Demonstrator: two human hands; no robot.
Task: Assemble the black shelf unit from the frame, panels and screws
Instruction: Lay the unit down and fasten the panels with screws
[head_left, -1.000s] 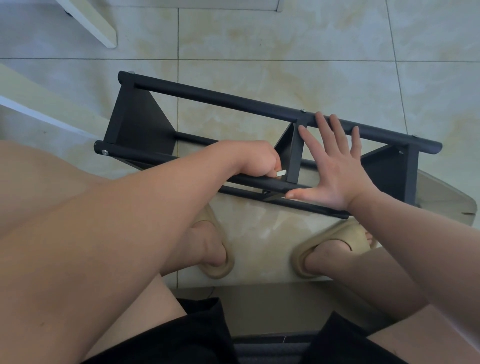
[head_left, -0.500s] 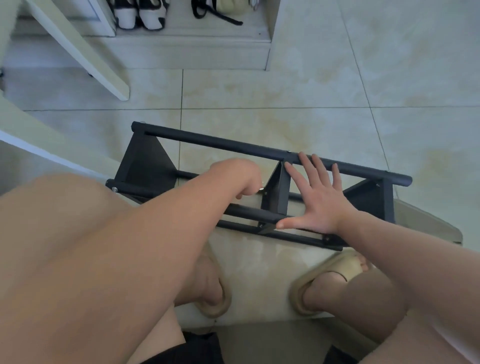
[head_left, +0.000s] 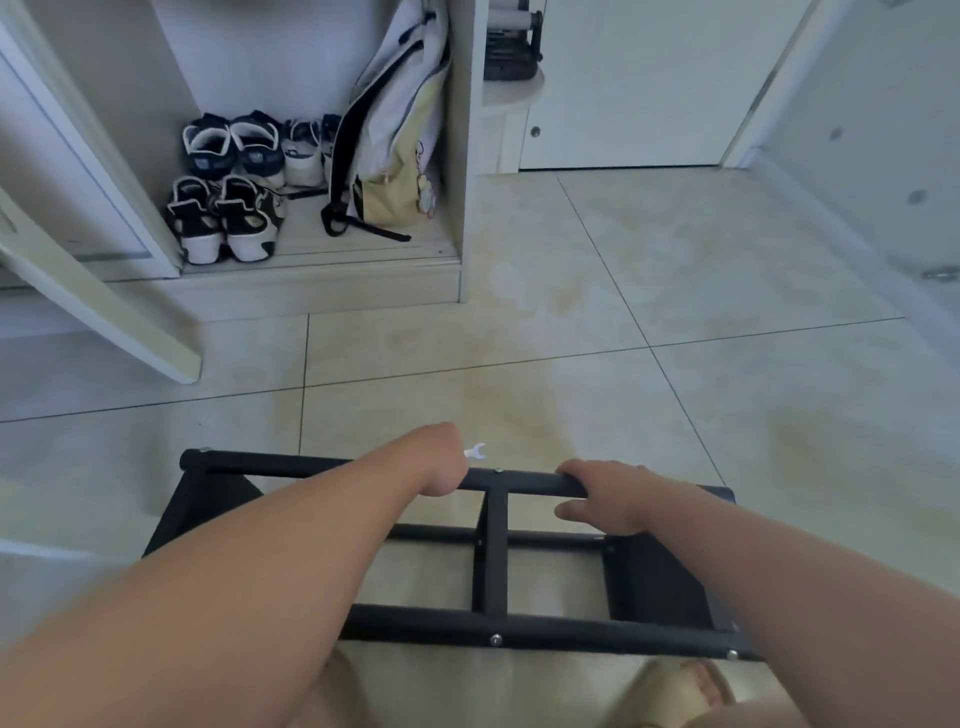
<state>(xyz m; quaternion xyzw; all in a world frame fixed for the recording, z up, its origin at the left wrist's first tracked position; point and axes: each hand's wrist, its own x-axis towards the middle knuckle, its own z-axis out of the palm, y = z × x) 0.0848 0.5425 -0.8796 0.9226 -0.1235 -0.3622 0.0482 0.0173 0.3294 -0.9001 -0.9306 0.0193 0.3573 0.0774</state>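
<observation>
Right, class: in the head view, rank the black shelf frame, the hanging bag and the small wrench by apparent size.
1. black shelf frame, though it is nearest the camera.
2. bag, farther from the camera.
3. wrench, partly hidden in the grip of the left hand.

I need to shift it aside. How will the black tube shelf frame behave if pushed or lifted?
The black tube shelf frame probably stays stiff: screws join its bars. Open tubes and thin panels suggest it is light for its size. On the glossy floor tiles it may slide easily.
</observation>
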